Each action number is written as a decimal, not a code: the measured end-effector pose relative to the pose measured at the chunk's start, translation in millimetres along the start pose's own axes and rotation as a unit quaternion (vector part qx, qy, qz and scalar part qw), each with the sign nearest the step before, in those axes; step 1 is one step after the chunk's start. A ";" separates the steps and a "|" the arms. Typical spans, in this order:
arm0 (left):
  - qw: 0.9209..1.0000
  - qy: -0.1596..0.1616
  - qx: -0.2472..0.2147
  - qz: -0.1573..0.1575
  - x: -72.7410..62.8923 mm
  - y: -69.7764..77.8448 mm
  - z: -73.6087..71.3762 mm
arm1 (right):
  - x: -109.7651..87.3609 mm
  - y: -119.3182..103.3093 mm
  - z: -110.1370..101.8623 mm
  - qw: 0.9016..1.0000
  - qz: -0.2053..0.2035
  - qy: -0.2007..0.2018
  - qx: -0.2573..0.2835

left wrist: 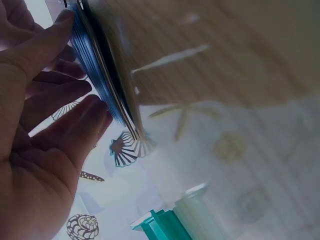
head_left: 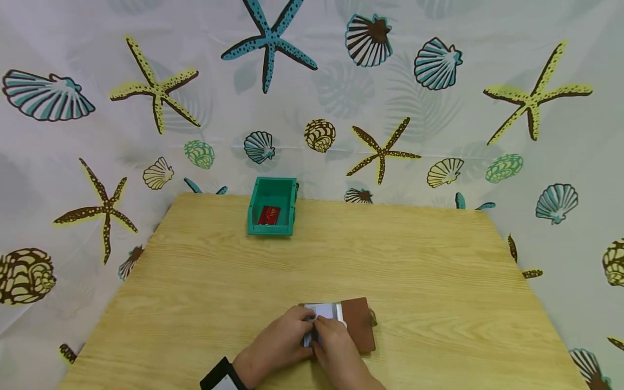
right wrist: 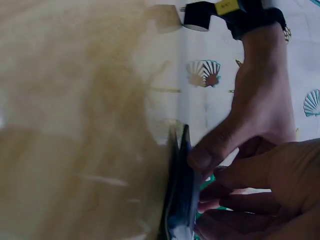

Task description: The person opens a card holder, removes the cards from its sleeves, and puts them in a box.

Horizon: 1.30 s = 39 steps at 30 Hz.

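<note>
A brown card holder [head_left: 359,325] lies spread on the wooden table, its cover with a small strap tab at the right. Toward its left side are clear plastic sleeves [head_left: 325,310], seen edge-on as a bluish stack [left wrist: 97,70] in the left wrist view. My left hand [head_left: 285,336] grips the sleeves from the left, thumb pressed on the stack. From the front, my right hand [head_left: 336,346] pinches at the same sleeves, its fingertips close to the left thumb. Both hands hide much of the left half of the holder.
A green plastic bin [head_left: 271,234] stands at the back of the table [head_left: 414,260], with a red card [head_left: 269,215] inside. Cloth [head_left: 312,70] printed with shells and starfish hangs behind the table and at its sides. A black band [head_left: 221,375] circles the left wrist.
</note>
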<state>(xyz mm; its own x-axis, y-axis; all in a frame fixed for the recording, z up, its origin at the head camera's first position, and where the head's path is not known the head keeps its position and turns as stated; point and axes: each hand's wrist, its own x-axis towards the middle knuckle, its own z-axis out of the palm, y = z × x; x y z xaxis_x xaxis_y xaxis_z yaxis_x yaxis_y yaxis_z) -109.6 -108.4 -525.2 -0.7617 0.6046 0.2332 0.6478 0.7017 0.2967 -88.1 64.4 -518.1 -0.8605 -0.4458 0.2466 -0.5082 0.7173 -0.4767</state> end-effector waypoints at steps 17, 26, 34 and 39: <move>0.999 0.015 -0.038 -0.035 -7.0 -2.3 -3.2 | 5.1 -12.2 13.5 0.992 0.019 0.045 -0.115; 0.998 -0.003 -0.029 -0.047 -8.7 -3.2 -2.8 | 8.9 -2.7 1.7 0.993 0.021 0.060 -0.101; 0.998 -0.021 -0.025 -0.058 -10.1 -2.4 -3.0 | 4.1 13.6 -20.3 0.990 0.102 0.057 -0.083; 0.997 -0.038 -0.024 -0.066 -8.9 -2.4 -4.3 | -1.3 22.2 -22.4 0.981 0.129 0.040 -0.137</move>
<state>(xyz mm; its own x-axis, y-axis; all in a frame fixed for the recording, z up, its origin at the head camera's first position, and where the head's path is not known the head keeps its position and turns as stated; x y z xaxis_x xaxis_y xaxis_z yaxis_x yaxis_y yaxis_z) -104.5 -117.1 -524.0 -0.8353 0.5368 0.1187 0.5395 0.7587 0.3653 -99.1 92.9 -510.2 -0.9564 -0.1940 0.2182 -0.2534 0.9227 -0.2905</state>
